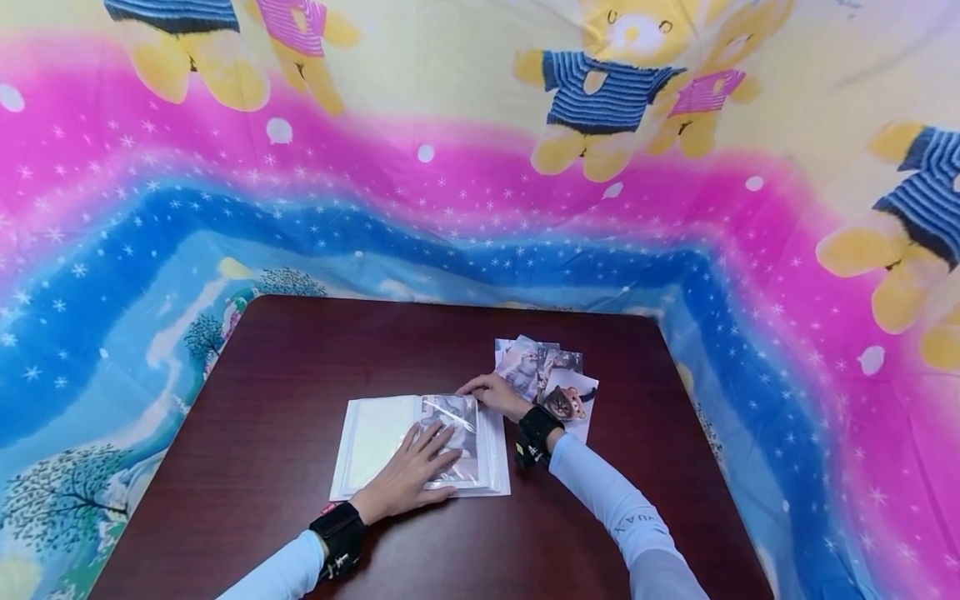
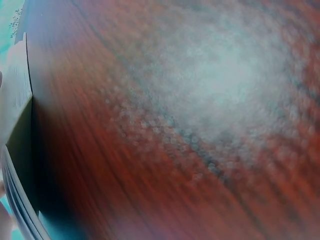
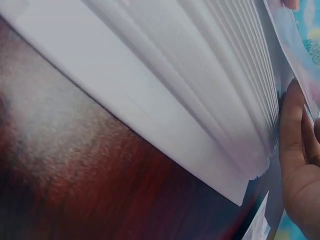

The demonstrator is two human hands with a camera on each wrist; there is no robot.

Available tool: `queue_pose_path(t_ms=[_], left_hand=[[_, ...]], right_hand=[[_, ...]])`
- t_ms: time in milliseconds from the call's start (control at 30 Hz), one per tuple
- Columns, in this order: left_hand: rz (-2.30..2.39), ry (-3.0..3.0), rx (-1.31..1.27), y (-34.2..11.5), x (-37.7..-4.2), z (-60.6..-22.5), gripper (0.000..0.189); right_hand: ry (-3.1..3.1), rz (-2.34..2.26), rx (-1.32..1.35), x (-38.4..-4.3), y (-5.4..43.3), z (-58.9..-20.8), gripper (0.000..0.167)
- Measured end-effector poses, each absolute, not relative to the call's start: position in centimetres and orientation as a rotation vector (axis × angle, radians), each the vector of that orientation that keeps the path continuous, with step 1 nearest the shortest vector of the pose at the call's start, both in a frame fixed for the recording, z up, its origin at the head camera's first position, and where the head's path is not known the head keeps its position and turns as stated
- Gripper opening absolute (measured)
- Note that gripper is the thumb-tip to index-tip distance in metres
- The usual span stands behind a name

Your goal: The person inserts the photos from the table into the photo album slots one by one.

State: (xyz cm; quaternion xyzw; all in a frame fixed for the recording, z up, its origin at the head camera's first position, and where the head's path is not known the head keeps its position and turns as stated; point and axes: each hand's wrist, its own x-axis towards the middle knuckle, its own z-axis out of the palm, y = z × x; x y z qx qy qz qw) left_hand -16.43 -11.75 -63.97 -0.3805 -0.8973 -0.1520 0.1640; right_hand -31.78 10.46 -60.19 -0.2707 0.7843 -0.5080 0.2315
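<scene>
A photo album (image 1: 382,433) lies spread on the table, a blank pale page on its left side. Under a glossy clear sleeve on the right side shows a greyish photo (image 1: 459,417). My left hand (image 1: 408,471) rests on that page with fingers spread, covering part of the picture. At the page's upper right corner, my right hand (image 1: 498,396) pinches the edge of the clear album page (image 3: 286,42), which stands lifted off the stack in the right wrist view. The left wrist view catches only the album's edge (image 2: 20,107) at its left side.
Several loose photos (image 1: 528,362) overlap behind and right of the album, one showing a cat in an animal-ear hood (image 1: 566,404). They lie close to my right wrist. The dark brown table (image 1: 360,342) is surrounded by a printed curtain (image 1: 465,208).
</scene>
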Motion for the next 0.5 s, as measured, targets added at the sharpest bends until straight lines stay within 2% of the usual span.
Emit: queue_pose_path(t_ms=[233,400,500], left_hand=[[-0.685,-2.71,-1.021,-11.6,-16.4,-62.3,0.06],[-1.216,-2.736,-0.741,-11.6,-16.9,-59.7,0.054],[-1.421,-2.629,-0.592,-12.3,-17.7,-58.1,0.053]], right_hand=[[2.079,-1.613,-0.566,-29.9,10.3,-59.0,0.04],[1.888,-1.878,-0.388,-27.1,9.1,-58.1,0.046],[1.809,-1.927,-0.446,-25.0,7.6,-57.8,0.046]])
